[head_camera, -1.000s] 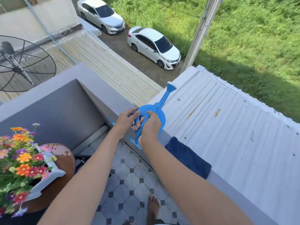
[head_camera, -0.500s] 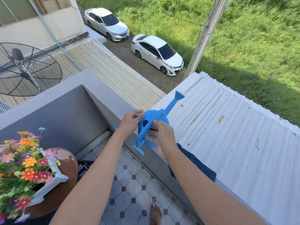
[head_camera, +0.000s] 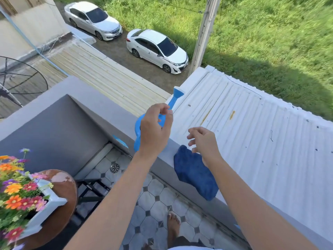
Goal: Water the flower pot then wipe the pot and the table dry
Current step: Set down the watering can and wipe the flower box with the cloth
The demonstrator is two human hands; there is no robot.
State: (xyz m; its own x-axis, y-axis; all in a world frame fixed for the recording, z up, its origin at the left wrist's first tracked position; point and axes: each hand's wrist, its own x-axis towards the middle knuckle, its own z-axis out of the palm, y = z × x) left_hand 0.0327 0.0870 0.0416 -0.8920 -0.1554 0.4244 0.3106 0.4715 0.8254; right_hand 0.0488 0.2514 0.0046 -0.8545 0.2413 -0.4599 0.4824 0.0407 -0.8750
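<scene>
A blue watering can (head_camera: 137, 130) stands on the grey balcony ledge (head_camera: 100, 107), spout pointing up and away. My left hand (head_camera: 155, 130) is in front of it, with fingers and thumb curled round its upper part near the base of the spout. My right hand (head_camera: 203, 141) hovers free with loosely curled fingers just above a dark blue cloth (head_camera: 192, 174) lying on the ledge. At the lower left, a white rectangular flower pot (head_camera: 48, 204) full of colourful flowers sits on a round brown table (head_camera: 66, 186) that has a wet-looking patch.
A white corrugated roof (head_camera: 252, 132) lies beyond the ledge on the right. The balcony floor (head_camera: 153, 199) is tiled, with a drain (head_camera: 114, 167) in the corner and my bare foot (head_camera: 173, 224) on it. Black metal table legs (head_camera: 90, 188) stand under the table.
My right hand has let go of the watering can and moved right, above the cloth. The left hand has shifted onto the can's upper part. The view has moved closer.
</scene>
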